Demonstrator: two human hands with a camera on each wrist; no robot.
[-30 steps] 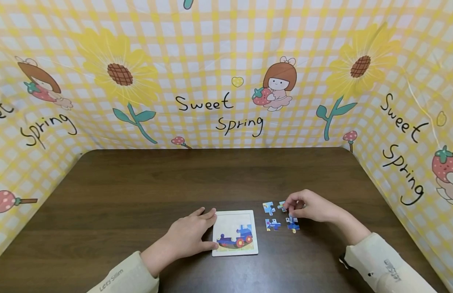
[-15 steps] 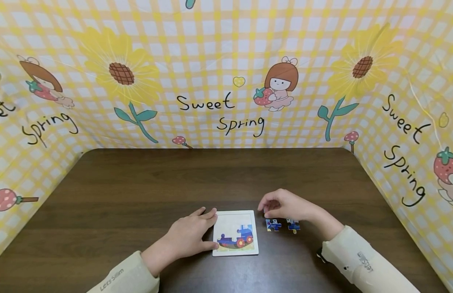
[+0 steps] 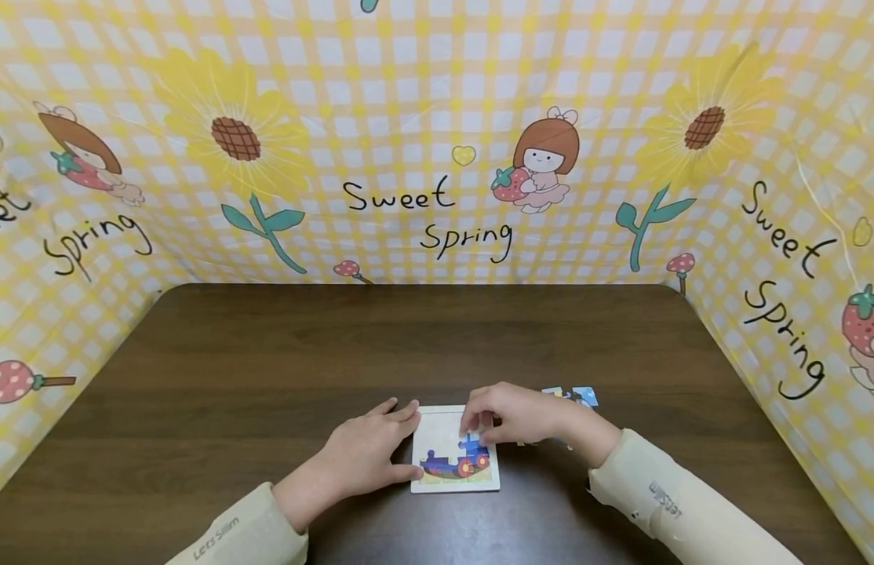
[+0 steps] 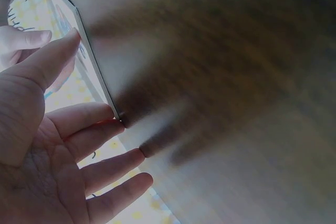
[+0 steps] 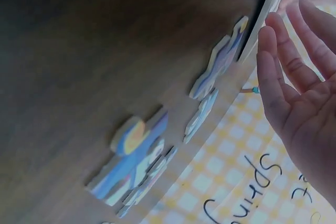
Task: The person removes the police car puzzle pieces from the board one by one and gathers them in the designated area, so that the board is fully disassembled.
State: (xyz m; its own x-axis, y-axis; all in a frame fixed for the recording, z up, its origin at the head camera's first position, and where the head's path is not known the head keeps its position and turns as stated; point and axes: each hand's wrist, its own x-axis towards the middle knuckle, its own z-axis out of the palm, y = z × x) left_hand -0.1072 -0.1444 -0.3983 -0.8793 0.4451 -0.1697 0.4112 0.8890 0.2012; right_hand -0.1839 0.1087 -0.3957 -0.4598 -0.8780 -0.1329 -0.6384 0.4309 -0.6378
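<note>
A square white-framed puzzle board (image 3: 454,491) with a blue train picture, partly filled, lies on the table. My left hand (image 3: 359,451) rests at its left side, fingers straight; in the left wrist view the thumb (image 4: 50,61) and fingertips touch the board's edge. My right hand (image 3: 515,412) is over the board's upper right part, fingers bent and fingertips down by the blue cab. I cannot tell whether they hold a puzzle piece. Several loose puzzle pieces (image 5: 139,156) lie right of the board, partly hidden in the head view by the right hand and wrist.
The brown wooden table (image 3: 303,345) has rounded far corners. Yellow checked cloth (image 3: 409,118) with flowers and lettering hangs around its back and sides. Among the loose pieces, a light blue one (image 3: 584,395) lies farthest right in the head view.
My right hand has moved left from the loose pieces to the board's upper right part. The left hand stays at the board's left edge.
</note>
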